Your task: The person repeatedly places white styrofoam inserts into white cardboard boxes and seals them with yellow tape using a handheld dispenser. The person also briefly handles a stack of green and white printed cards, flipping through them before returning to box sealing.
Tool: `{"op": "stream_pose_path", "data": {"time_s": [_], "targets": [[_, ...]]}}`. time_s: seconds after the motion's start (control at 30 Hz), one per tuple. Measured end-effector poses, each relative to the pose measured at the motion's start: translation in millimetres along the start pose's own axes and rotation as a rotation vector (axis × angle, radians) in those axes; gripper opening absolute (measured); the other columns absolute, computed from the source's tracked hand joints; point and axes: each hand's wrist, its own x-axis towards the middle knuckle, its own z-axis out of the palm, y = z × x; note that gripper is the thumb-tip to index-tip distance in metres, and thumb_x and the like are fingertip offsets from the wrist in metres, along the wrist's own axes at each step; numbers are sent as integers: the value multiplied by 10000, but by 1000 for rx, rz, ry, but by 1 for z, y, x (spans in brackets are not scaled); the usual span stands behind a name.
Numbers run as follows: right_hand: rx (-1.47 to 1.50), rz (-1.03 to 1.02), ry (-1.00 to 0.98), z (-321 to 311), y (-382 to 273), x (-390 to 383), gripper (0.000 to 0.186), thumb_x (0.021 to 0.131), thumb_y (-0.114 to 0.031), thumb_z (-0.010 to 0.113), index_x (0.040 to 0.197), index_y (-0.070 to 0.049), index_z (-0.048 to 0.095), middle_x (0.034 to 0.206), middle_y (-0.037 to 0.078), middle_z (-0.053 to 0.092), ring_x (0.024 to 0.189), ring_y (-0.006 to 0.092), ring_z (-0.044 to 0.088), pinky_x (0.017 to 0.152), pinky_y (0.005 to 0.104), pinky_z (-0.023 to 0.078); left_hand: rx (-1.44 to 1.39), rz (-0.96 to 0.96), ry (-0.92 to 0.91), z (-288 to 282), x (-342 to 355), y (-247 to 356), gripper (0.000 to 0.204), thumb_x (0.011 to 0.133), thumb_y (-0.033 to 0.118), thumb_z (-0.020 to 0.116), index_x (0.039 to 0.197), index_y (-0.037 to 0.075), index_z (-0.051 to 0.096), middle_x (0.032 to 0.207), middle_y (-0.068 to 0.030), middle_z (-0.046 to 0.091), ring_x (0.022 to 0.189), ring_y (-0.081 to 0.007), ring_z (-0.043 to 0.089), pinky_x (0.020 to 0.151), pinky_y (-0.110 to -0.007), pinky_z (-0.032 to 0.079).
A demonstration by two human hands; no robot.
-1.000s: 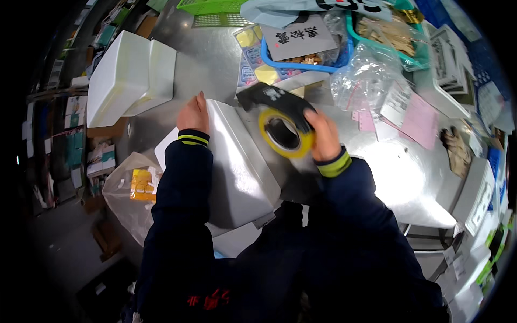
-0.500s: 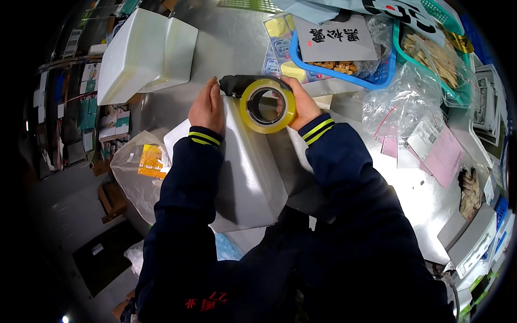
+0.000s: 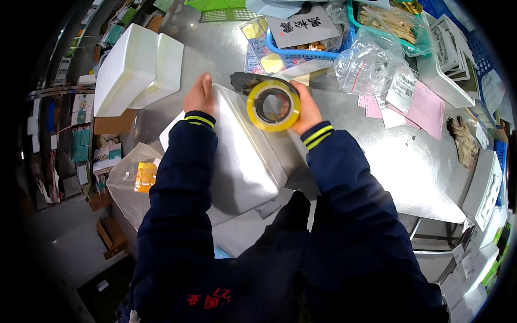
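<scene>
A single head-worn fisheye camera is looking steeply down, close over the person's forearms, facing the shiny metal tabletop (image 3: 420,161); its rim is bending straight edges and darkening the corners.

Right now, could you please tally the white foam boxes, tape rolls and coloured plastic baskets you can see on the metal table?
White foam boxes: 2, one under the left hand at, one at the far left
Tape rolls: 1, yellow-edged, held in the right hand
Plastic baskets: 3, blue, teal, green
Total: 6
</scene>
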Motion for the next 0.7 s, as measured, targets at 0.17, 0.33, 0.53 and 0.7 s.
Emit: {"op": "stream_pose_path", "data": {"time_s": [0.17, 0.33, 0.53, 0.7], "targets": [[-87, -14, 35, 40, -3, 22, 229, 855, -345, 594, 921, -126, 576, 752, 28, 579, 593, 119, 518, 517, 240, 429, -10, 60, 8, 6, 3, -4, 530, 935, 514, 285, 1172, 135, 568, 1051, -157, 621, 997, -352, 559, 844, -398, 433], [-138, 109, -17, 31, -6, 39, 226, 860, -349, 587, 890, -125, 589, 731, 26, 578, 567, 113, 517, 499, 242, 427, -22, -24, -44, 1, 0, 9, 553, 920, 544, 301, 1057, 114, 621, 953, -173, 631, 927, -375, 568, 781, -408, 448], [-90, 57, -18, 24, 6, 15, 243, 884, -348, 551, 925, -111, 582, 739, 28, 594, 562, 107, 504, 509, 247, 432, 89, -155, -102, -5, -3, 11, 544, 913, 541, 324, 932, 107, 652, 851, -179, 626, 830, -376, 576, 710, -423, 450], [-95, 61, 8, 16, 6, 8, 229, 881, -355, 548, 914, -131, 579, 740, 27, 596, 551, 106, 493, 506, 247, 425, -104, 37, 114, 6, -4, 18, 544, 914, 544, 310, 933, 128, 660, 878, -149, 641, 877, -370, 576, 751, -412, 455]]}}
